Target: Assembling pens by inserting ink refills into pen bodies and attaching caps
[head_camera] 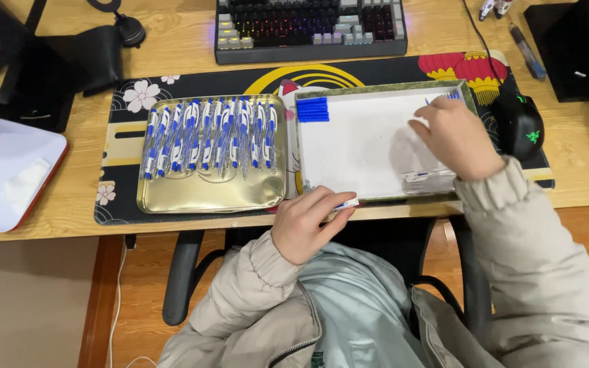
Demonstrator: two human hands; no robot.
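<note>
A left hand [303, 223] grips a blue-and-white pen [346, 203] at the front edge of a white tray [356, 146], while the right hand [452, 135], fingers curled, reaches into the tray's far corner over blue pen parts [452, 96]. Beside it on the counter [185, 37], a gold tray [209, 194] holds rows of assembled pens [209, 135].

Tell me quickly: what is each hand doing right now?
Left hand: fingers closed on a blue-and-white pen.
Right hand: fingers curled over the white tray; what it holds cannot be told.
</note>
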